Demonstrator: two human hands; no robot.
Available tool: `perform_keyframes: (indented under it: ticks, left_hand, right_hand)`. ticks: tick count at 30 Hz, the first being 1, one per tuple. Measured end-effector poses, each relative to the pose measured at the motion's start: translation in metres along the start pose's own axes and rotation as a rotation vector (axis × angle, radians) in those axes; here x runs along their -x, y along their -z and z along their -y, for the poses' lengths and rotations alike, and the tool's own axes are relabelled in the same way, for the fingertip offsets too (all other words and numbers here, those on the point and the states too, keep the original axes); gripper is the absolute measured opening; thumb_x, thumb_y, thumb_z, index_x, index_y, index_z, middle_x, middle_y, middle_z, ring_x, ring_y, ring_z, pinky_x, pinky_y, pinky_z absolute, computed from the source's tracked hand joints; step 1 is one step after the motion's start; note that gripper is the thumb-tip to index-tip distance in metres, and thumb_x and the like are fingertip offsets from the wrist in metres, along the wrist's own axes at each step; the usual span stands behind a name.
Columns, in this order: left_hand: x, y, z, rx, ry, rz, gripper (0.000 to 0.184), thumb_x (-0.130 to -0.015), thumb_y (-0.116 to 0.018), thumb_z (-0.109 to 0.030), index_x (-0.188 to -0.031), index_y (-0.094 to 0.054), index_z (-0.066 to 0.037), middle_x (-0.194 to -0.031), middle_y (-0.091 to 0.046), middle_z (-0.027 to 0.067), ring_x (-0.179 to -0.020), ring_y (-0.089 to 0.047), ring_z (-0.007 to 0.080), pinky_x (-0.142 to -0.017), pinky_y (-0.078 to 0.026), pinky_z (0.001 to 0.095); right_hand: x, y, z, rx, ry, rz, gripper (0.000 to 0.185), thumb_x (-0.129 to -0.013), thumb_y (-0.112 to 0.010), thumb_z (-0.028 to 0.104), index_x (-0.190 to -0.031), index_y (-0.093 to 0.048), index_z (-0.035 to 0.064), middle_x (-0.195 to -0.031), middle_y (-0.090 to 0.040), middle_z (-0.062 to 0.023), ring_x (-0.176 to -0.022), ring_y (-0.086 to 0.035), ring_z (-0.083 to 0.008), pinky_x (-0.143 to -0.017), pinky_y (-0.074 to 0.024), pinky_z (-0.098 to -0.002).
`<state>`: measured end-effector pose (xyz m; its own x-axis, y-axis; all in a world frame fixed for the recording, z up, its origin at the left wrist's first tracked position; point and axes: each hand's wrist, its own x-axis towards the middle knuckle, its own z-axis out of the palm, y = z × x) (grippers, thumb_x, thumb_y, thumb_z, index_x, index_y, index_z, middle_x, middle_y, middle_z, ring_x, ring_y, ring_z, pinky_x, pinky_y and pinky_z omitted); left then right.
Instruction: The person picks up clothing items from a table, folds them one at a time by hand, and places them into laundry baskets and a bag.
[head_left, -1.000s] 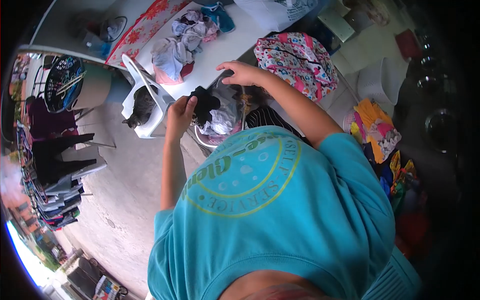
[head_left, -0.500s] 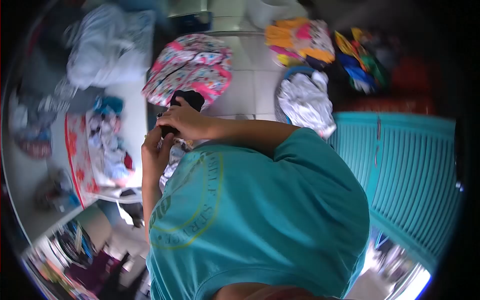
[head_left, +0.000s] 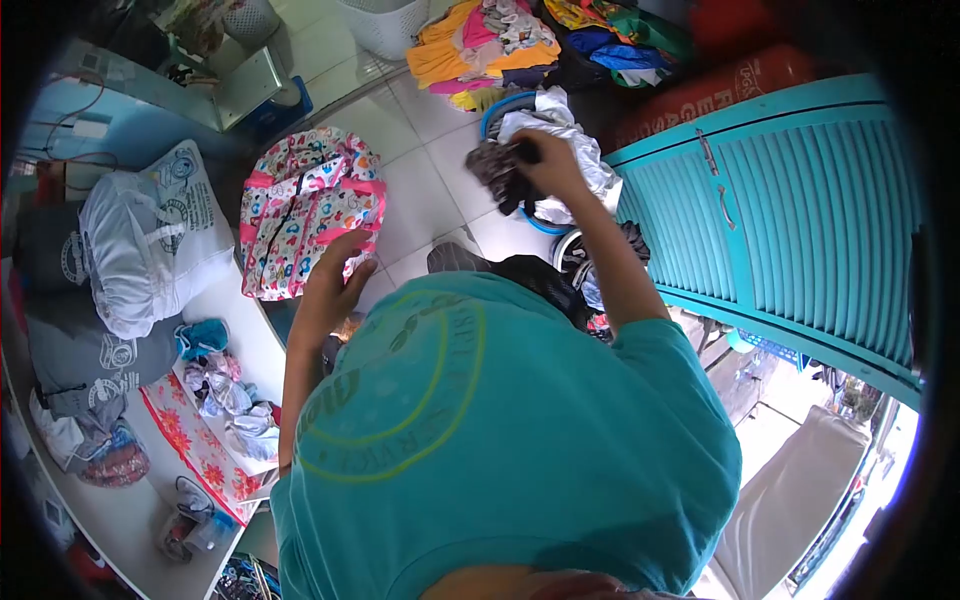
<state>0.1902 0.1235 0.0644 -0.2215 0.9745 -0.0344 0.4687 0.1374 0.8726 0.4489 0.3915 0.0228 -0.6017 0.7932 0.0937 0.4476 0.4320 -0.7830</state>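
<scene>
My right hand (head_left: 550,165) is closed on a dark, crumpled cloth (head_left: 497,175), held over a blue-rimmed basket (head_left: 543,226) with white and silvery clothes (head_left: 600,178) in it. On the left, my left hand (head_left: 340,280) has its fingers apart and holds nothing. It is in front of the lower right edge of a white and pink patterned bag (head_left: 312,215). Dark striped cloth (head_left: 458,262) shows just beyond my shirt, between the two hands.
Orange and pink clothes (head_left: 450,50) lie on the tiles beside blue and green ones (head_left: 625,48). A teal louvred door (head_left: 800,210) stands at right. At left, a white table (head_left: 225,305) bears small clothes (head_left: 232,405) and a filled white bag (head_left: 135,255).
The view has turned toward the louvred door. My hands, together on the dark cloth half a second ago, are now apart. My right hand has carried dark cloth to the basket; my left has let go.
</scene>
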Motion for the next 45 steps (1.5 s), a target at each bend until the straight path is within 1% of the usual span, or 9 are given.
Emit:
perform_keyframes:
  ticks: [12, 14, 24, 28, 30, 34, 36, 44, 45]
  left_hand:
    - [-0.017, -0.002, 0.026, -0.255, 0.107, 0.232, 0.037, -0.085, -0.061, -0.025, -0.116, -0.054, -0.005, -0.111, -0.058, 0.0151, -0.095, -0.06, 0.0288, -0.08, -0.048, 0.0349]
    - [-0.013, -0.003, 0.031, -0.167, 0.292, 0.25, 0.038, -0.085, -0.062, -0.027, -0.116, -0.054, -0.006, -0.112, -0.058, 0.0158, -0.097, -0.059, 0.0295, -0.082, -0.047, 0.0357]
    - [-0.022, -0.007, 0.059, -0.255, 0.463, 0.386, 0.041, -0.084, -0.062, -0.029, -0.115, -0.054, -0.005, -0.114, -0.058, 0.0164, -0.101, -0.057, 0.0307, -0.086, -0.045, 0.0365]
    - [-0.029, -0.008, 0.073, -0.334, 0.361, 0.304, 0.04, -0.083, -0.062, -0.029, -0.114, -0.055, -0.005, -0.113, -0.058, 0.016, -0.103, -0.055, 0.0305, -0.088, -0.043, 0.0367]
    - [-0.031, -0.006, 0.074, -0.302, 0.393, 0.274, 0.044, -0.084, -0.061, -0.032, -0.118, -0.054, -0.006, -0.115, -0.058, 0.0163, -0.107, -0.055, 0.0302, -0.09, -0.042, 0.0365]
    - [-0.008, -0.012, 0.095, -0.238, 0.429, 0.07, 0.043, -0.084, -0.061, -0.03, -0.116, -0.054, -0.004, -0.114, -0.057, 0.0173, -0.106, -0.054, 0.0319, -0.09, -0.042, 0.0374]
    - [0.013, -0.015, 0.114, -0.233, 0.472, -0.009, 0.044, -0.083, -0.061, -0.032, -0.116, -0.054, -0.004, -0.112, -0.058, 0.0183, -0.104, -0.055, 0.033, -0.089, -0.042, 0.0381]
    - [0.108, -0.024, 0.156, -0.061, 0.866, -0.055, 0.042, -0.084, -0.059, -0.036, -0.113, -0.056, -0.007, -0.107, -0.06, 0.0185, -0.099, -0.057, 0.0336, -0.085, -0.044, 0.0402]
    - [0.124, -0.032, 0.178, -0.057, 0.86, -0.093, 0.043, -0.084, -0.059, -0.038, -0.113, -0.056, -0.007, -0.104, -0.061, 0.0169, -0.097, -0.059, 0.0314, -0.082, -0.046, 0.0391]
  right_hand:
    - [-0.02, 0.15, -0.09, 0.043, -0.233, -0.204, 0.032, -0.068, -0.072, 0.014, -0.096, -0.062, 0.002, -0.084, -0.065, -0.0102, -0.077, -0.061, -0.0194, -0.073, -0.0472, -0.0311]
    - [0.004, 0.17, -0.098, -0.028, -0.31, -0.169, 0.032, -0.067, -0.072, 0.012, -0.094, -0.062, 0.0004, -0.083, -0.064, -0.0083, -0.075, -0.059, -0.0183, -0.071, -0.0466, -0.031]
    - [0.181, 0.241, -0.182, -0.165, -1.061, 0.025, 0.029, -0.064, -0.07, 0.012, -0.089, -0.063, -0.0007, -0.077, -0.062, -0.0063, -0.067, -0.057, -0.0164, -0.062, -0.0452, -0.0327]
    - [0.215, 0.205, -0.23, -0.01, -1.271, 0.173, 0.064, -0.064, -0.076, 0.025, -0.117, -0.053, -0.0009, -0.107, -0.061, -0.0152, -0.092, -0.058, -0.0254, -0.08, -0.0444, -0.0419]
    - [0.237, 0.178, -0.296, 0.576, -1.177, 0.245, 0.067, -0.069, -0.074, 0.036, -0.119, -0.052, -0.0034, -0.113, -0.06, -0.0165, -0.102, -0.058, -0.0261, -0.085, -0.045, -0.0372]
    - [0.148, 0.128, -0.283, 0.154, -1.527, 0.402, 0.076, -0.075, -0.07, 0.04, -0.137, -0.034, 0.0143, -0.137, -0.04, -0.0129, -0.124, -0.039, -0.034, -0.09, -0.0359, -0.0599]
    - [0.108, 0.104, -0.323, -0.03, -1.38, 0.463, 0.069, -0.08, -0.065, 0.038, -0.137, -0.031, 0.0191, -0.137, -0.038, -0.0098, -0.122, -0.039, -0.0366, -0.086, -0.0328, -0.0668]
    - [-0.129, -0.014, -0.31, 0.273, -0.654, 0.721, 0.051, -0.085, -0.058, 0.032, -0.131, -0.041, 0.0169, -0.124, -0.052, -0.0054, -0.106, -0.052, -0.0238, -0.083, -0.0386, -0.0568]
    - [-0.149, -0.029, -0.3, 0.246, -0.578, 0.678, 0.05, -0.084, -0.058, 0.031, -0.129, -0.044, 0.0162, -0.111, -0.056, -0.0044, -0.094, -0.054, -0.0185, -0.07, -0.0448, -0.0479]
